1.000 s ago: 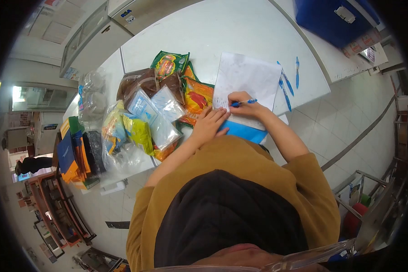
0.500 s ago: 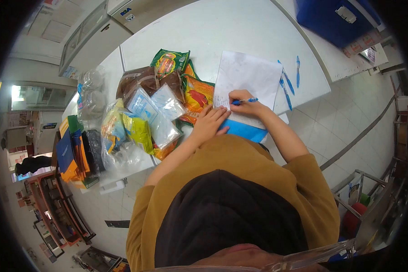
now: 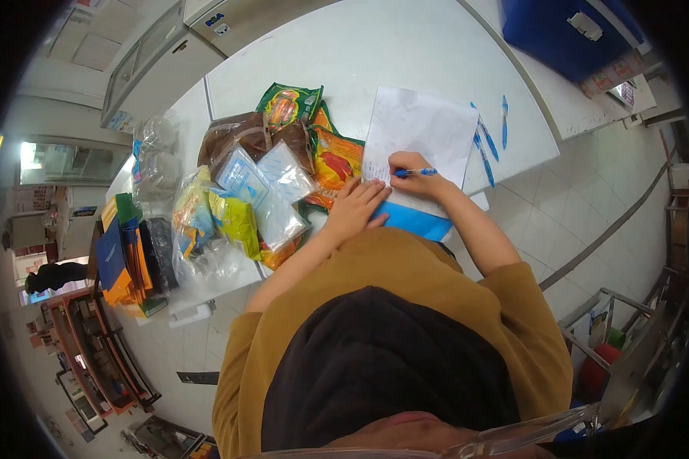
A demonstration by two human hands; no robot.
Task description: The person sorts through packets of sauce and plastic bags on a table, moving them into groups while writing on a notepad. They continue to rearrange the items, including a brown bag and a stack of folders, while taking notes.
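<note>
My right hand (image 3: 412, 174) is closed round a blue pen (image 3: 429, 172), its tip near the white paper (image 3: 425, 126). Small handwriting shows on the sheet beside the fingers. My left hand (image 3: 357, 205) lies flat with its fingers spread across the lower left edge of the paper. A blue sheet or folder (image 3: 413, 221) shows beneath the paper at its near end. Just left of the paper, an orange packet (image 3: 338, 159) lies close to my left fingertips.
Several blue pens (image 3: 484, 159) lie right of the paper. To the left are a green packet (image 3: 287, 105), brown bags (image 3: 233, 136), clear plastic packs (image 3: 260, 200), a yellow-green packet (image 3: 235, 220) and upright folders (image 3: 126, 256). A blue box (image 3: 566, 34) stands at the upper right.
Both hands keep nearly the same place and grip. The view has shifted very slightly.
</note>
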